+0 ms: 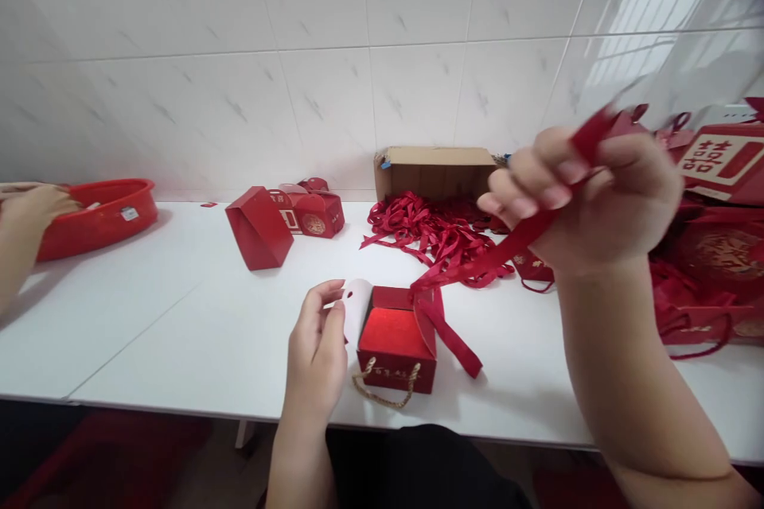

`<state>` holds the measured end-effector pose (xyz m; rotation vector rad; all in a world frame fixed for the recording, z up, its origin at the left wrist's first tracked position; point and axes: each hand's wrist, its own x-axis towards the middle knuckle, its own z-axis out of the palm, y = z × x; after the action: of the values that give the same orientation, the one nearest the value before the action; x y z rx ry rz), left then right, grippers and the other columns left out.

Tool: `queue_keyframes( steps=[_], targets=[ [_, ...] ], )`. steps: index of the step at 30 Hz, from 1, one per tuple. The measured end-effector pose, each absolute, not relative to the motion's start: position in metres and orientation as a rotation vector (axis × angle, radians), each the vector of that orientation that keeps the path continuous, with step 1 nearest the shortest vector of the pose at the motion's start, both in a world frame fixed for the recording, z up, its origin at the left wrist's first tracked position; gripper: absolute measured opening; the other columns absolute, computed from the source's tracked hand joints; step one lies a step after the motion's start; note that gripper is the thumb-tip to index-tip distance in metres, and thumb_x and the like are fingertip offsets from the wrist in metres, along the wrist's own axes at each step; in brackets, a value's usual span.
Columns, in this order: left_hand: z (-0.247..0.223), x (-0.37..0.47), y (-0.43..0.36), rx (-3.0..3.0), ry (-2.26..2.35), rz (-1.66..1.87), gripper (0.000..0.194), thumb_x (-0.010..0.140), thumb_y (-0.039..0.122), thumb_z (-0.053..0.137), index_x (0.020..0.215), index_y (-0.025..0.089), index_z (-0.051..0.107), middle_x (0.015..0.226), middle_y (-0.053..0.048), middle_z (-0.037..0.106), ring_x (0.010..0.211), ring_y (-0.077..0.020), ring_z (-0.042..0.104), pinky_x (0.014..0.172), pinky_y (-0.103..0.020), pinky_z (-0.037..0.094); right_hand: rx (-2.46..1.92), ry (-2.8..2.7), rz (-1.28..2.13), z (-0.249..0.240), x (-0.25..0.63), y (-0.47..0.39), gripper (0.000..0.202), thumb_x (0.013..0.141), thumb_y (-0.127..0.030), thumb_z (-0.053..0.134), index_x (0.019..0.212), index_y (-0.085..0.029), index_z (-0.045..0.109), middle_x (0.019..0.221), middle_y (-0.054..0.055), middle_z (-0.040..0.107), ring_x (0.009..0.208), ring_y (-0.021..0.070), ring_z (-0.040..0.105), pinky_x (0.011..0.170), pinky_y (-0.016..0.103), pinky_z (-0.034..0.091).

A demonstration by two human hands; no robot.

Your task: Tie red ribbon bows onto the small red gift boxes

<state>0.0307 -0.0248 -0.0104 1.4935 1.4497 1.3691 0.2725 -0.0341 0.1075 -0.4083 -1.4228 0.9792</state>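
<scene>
A small red gift box (395,372) stands near the table's front edge, its top flaps apart and bright red padding showing inside. A gold cord handle (382,399) hangs on its front. My left hand (316,350) pinches the box's left flap (356,310), whose white inner side faces up. Raised at the right, my right hand (597,195) is closed on a dark red ribbon (498,256). That ribbon runs down to the box's right flap (424,322), and its other end (457,342) lies over the box's right side.
Loose red ribbons (430,231) spill from a cardboard box (442,155) by the wall. Folded red boxes (259,229) stand left of it. More red gift boxes (725,163) pile up at the right. At far left, another person's hand (36,211) reaches into a red basin (101,227).
</scene>
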Motion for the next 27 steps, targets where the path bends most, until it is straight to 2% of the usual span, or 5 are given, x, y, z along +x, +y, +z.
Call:
queue_keyframes(
  steps=[4, 8, 21, 24, 27],
  targets=[
    [-0.010, 0.028, -0.028, 1.428, 1.406, 1.338, 0.030, 0.081, 0.032, 0.043, 0.108, 0.023, 0.053, 0.115, -0.007, 0.055, 0.100, -0.0230, 0.056, 0.066, -0.030, 0.051, -0.874, -1.741, 0.974, 0.079, 0.235, -0.008, 0.018, 0.077, -0.028, 0.051, 0.063, -0.017, 0.052, 0.062, -0.001, 0.049, 0.060, 0.0116, 0.045, 0.059, 0.026, 0.034],
    [-0.007, 0.031, -0.032, 1.385, 1.387, 1.292, 0.030, 0.081, 0.031, 0.041, 0.107, 0.023, 0.054, 0.119, -0.008, 0.052, 0.108, -0.0253, 0.051, 0.067, -0.031, 0.051, -1.192, -2.010, 0.991, 0.053, 0.205, 0.007, 0.020, 0.075, -0.030, 0.051, 0.062, -0.016, 0.053, 0.062, -0.001, 0.047, 0.055, 0.0100, 0.040, 0.051, 0.024, 0.031],
    [0.000, 0.043, -0.040, 1.412, 1.383, 1.200, 0.032, 0.084, 0.033, 0.040, 0.114, 0.026, 0.048, 0.119, -0.007, 0.051, 0.106, -0.0225, 0.053, 0.072, -0.031, 0.051, -1.392, -2.154, 1.037, 0.041, 0.197, 0.010, 0.034, 0.073, -0.039, 0.046, 0.049, -0.017, 0.042, 0.051, -0.003, 0.035, 0.049, 0.0084, 0.032, 0.047, 0.024, 0.025],
    [0.001, 0.045, -0.042, 1.412, 1.359, 1.196, 0.029, 0.085, 0.038, 0.041, 0.111, 0.027, 0.049, 0.116, -0.005, 0.052, 0.101, -0.0200, 0.054, 0.068, -0.027, 0.050, -1.340, -2.157, 1.078, 0.040, 0.198, 0.011, 0.030, 0.073, -0.038, 0.047, 0.053, -0.016, 0.048, 0.055, -0.002, 0.041, 0.052, 0.0089, 0.037, 0.048, 0.023, 0.028],
    [0.000, 0.045, -0.040, 1.410, 1.314, 1.188, 0.026, 0.085, 0.044, 0.040, 0.097, 0.024, 0.051, 0.105, -0.004, 0.055, 0.093, -0.0182, 0.054, 0.061, -0.024, 0.050, -1.297, -2.161, 1.093, 0.037, 0.199, 0.014, 0.024, 0.072, -0.035, 0.048, 0.059, -0.015, 0.053, 0.063, -0.001, 0.047, 0.057, 0.0096, 0.041, 0.051, 0.022, 0.032]
  ],
)
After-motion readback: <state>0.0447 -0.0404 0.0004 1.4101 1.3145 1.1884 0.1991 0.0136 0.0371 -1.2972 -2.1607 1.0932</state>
